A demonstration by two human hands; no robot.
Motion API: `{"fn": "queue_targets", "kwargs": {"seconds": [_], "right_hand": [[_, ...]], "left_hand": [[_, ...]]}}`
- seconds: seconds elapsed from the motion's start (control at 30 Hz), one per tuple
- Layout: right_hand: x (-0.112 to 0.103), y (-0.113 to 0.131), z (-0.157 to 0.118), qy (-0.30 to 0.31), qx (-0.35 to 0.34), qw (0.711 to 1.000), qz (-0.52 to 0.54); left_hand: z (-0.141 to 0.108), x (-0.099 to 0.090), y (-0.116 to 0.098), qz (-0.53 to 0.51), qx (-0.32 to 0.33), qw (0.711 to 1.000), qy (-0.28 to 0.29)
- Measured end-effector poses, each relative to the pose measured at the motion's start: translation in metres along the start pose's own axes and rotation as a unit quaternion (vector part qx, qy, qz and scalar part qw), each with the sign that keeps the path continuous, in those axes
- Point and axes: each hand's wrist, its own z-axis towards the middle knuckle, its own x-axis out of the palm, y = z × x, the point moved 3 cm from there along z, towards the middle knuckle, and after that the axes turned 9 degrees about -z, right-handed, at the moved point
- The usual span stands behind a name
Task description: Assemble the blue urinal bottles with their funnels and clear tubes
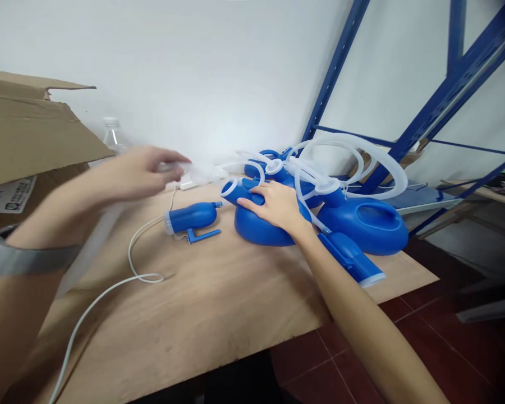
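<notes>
My left hand (147, 171), smeared by motion, is raised over the left part of the table. Its curled fingers hold a blurred, translucent whitish thing (204, 171) whose kind I cannot make out. My right hand (275, 205) is wrapped over the handle of a blue plastic urinal bottle (256, 230), its open round neck tilted up to the left. Left of that bottle lies a blue funnel-like urinal head (193, 217) with a clip. To the right are another blue urinal bottle (362, 227) with a corrugated white tube (393, 168) and a second blue head (351, 258).
A cardboard box (29, 129) stands at the left, with a clear bottle (113, 134) behind it. A white cable (130, 255) winds across the wooden table (185, 336) to a white power strip (189, 180). Blue metal shelving (387, 168) rises at the right.
</notes>
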Motion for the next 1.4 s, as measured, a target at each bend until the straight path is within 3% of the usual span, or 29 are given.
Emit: {"fn": "queue_targets", "kwargs": {"seconds": [0.1, 0.17, 0.3, 0.43, 0.67, 1.1, 1.23, 1.4], "right_hand": [[0.002, 0.007, 0.002, 0.000, -0.007, 1.000, 0.005], [0.004, 0.014, 0.005, 0.007, -0.009, 1.000, 0.007], [0.006, 0.035, 0.013, 0.008, -0.027, 1.000, 0.002], [0.007, 0.046, 0.017, 0.005, -0.020, 1.000, -0.007], [0.007, 0.049, 0.015, -0.015, -0.053, 0.998, 0.030], [0.002, 0.052, 0.016, -0.004, -0.077, 0.995, 0.070], [0.004, 0.051, 0.016, -0.002, -0.082, 0.993, 0.082], [0.005, 0.051, 0.016, 0.002, -0.074, 0.995, 0.069]], "left_hand": [[-0.011, -0.023, 0.007, 0.010, -0.043, 0.998, -0.053], [-0.012, -0.026, 0.007, 0.026, -0.029, 0.998, -0.045], [-0.002, -0.001, 0.006, 0.029, 0.014, 0.996, 0.086], [0.006, 0.009, 0.012, 0.045, 0.014, 0.996, 0.075], [0.003, 0.003, 0.023, 0.038, 0.052, 0.993, 0.101], [0.006, 0.013, 0.014, 0.070, 0.129, 0.983, 0.112], [0.005, 0.022, 0.009, 0.089, 0.120, 0.980, 0.135], [0.002, 0.020, 0.009, 0.017, 0.103, 0.987, 0.118]]}}
